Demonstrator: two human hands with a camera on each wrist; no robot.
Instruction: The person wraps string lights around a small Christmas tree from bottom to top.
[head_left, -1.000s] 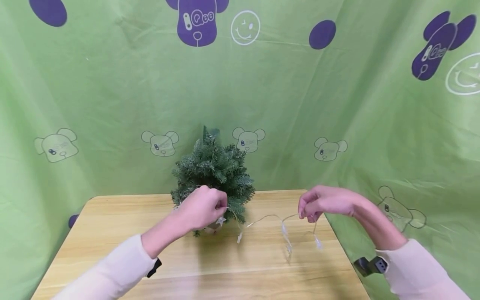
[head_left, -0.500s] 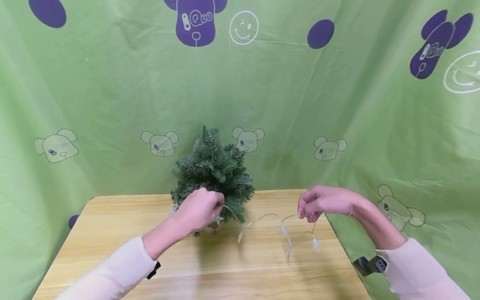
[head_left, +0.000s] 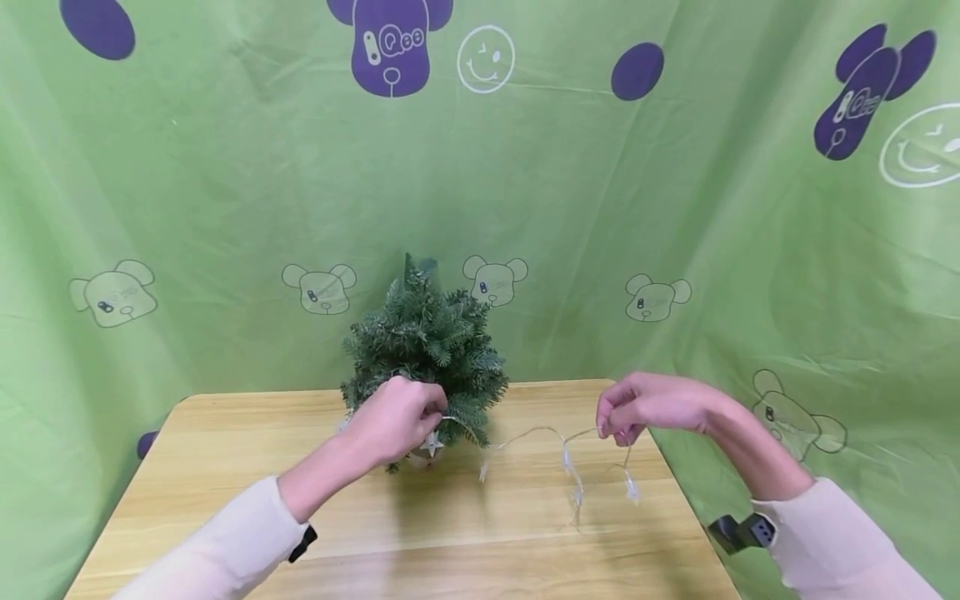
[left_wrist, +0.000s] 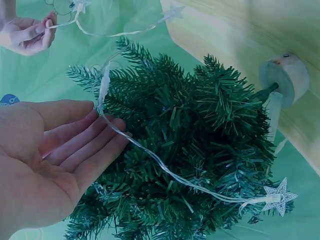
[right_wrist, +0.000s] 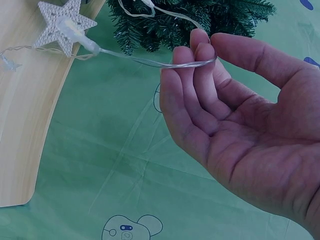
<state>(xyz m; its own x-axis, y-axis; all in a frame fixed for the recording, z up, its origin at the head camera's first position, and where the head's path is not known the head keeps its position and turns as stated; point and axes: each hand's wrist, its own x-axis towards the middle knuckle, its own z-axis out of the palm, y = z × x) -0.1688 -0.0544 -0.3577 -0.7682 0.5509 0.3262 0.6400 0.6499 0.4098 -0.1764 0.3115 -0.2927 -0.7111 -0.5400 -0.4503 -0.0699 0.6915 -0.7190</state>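
Note:
A string of star lights [head_left: 538, 428] runs between both hands on a thin clear wire, with several star-shaped pieces dangling from it. My left hand [head_left: 401, 417] pinches the wire between thumb and fingertips, in front of the small green Christmas tree [head_left: 431, 333]. In the left wrist view a star [left_wrist: 279, 198] hangs from that wire against the branches. Off to the right, my right hand [head_left: 656, 402] pinches another stretch between thumb and fingers. Close to those fingertips a large star [right_wrist: 66, 27] shows in the right wrist view.
The tree stands near the back of a wooden table [head_left: 255, 433], its round base [left_wrist: 292, 80] partly covered by my left hand in the head view. A green cloth [head_left: 570, 208] with bear prints hangs behind and beside the table.
My left hand has shifted slightly left, and the star below it has swung left with it. The right hand keeps its place and its pinch on the wire.

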